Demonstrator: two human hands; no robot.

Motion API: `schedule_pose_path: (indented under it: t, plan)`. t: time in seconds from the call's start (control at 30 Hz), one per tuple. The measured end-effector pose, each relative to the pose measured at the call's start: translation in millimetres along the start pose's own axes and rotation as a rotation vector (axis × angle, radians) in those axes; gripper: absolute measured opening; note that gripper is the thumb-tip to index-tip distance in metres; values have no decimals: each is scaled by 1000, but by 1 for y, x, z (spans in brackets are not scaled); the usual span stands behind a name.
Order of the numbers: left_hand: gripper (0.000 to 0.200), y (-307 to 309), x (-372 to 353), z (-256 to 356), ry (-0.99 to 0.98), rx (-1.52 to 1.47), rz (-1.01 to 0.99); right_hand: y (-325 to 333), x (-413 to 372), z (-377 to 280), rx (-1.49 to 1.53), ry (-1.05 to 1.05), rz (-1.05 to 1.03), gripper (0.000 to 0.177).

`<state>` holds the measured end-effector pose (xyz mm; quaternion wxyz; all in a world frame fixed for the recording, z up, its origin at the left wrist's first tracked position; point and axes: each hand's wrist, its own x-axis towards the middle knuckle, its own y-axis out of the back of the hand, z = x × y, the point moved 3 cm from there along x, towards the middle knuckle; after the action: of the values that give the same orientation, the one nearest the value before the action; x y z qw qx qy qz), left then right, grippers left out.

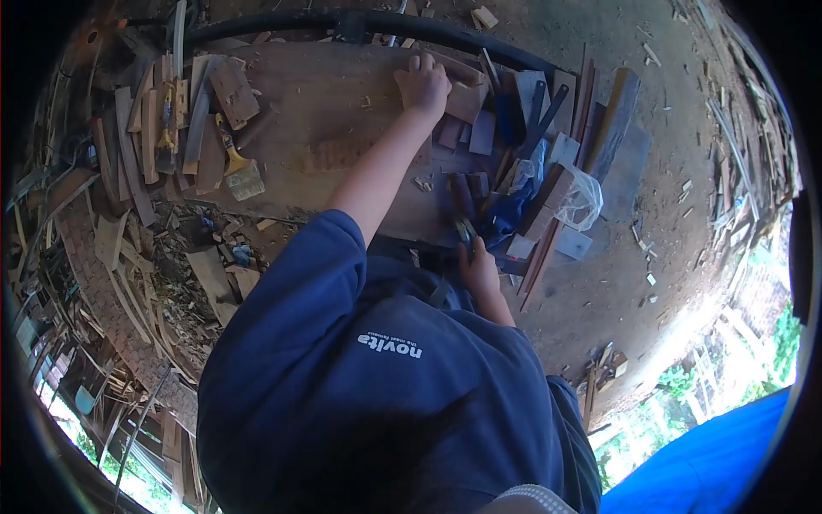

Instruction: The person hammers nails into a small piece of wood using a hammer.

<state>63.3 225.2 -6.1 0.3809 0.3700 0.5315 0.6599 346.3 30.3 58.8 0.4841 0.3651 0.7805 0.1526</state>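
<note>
My left hand (424,84) reaches to the far side of the wooden bench top (300,86). Its fingers are bent at the left edge of a brown wooden block (465,101); what lies under them is hidden. Close to my body, my right hand (479,267) is closed around a small narrow item (465,230) that I cannot make out. Just beyond it are dark wooden pieces (462,193) and a dark blue bundle (507,216). Smaller wood blocks (482,131) lie between the two hands.
Two paintbrushes (243,178) lie among wood strips (195,128) at the left. Dark-handled tools (539,120), long wood strips (541,265) and a clear plastic bag (580,204) crowd the right end. A dark bar (282,27) borders the far edge. Offcuts litter the ground.
</note>
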Motion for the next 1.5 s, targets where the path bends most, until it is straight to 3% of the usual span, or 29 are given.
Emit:
schedule_pose_path:
  t: [0.13,0.2,0.23,0.3,0.4,0.43,0.5,0.73,0.87,0.93,1.03,1.07,1.13,1.27,1.33,1.5]
  plan:
    - [19,-3,4,-7,21,-57,44,1,3,-4,-82,-3,-8,34]
    - [16,3,2,-12,49,-369,219,2,4,-7,-92,0,-16,33]
    - [16,6,0,-15,55,-369,218,2,3,-8,-98,2,-23,32]
    - [17,8,-4,-26,237,-901,-2,-2,4,-5,-113,4,-21,33]
    - [17,48,-24,-41,277,-873,-138,-3,7,-5,-124,8,-25,36]
    - [17,42,-36,-52,286,-871,-135,-4,6,-5,-123,6,-33,37]
    - [9,31,-67,-81,242,-1236,-4,-4,6,-6,-114,28,-18,37]
    - [14,59,-178,-185,605,-1200,-327,-8,10,-7,-127,66,-8,34]
    - [13,46,-200,-215,640,-1113,-402,-6,12,-12,-131,110,-1,33]
    - [13,51,-194,-212,552,-1072,-180,-5,13,-15,-154,117,4,32]
    - [12,64,-183,-208,475,-881,-30,-7,15,-15,-227,85,-18,32]
    - [12,61,-180,-205,477,-883,-27,-8,15,-15,-230,88,-18,32]
    - [10,42,-179,-206,805,-1308,12,-8,15,-16,-233,82,-28,32]
    - [8,23,-174,-205,764,-1267,71,-8,14,-17,-233,92,-8,32]
    - [8,23,-173,-203,679,-1048,113,-8,15,-16,-219,94,-10,33]
    - [8,36,-168,-197,678,-916,129,-8,15,-16,-224,108,7,33]
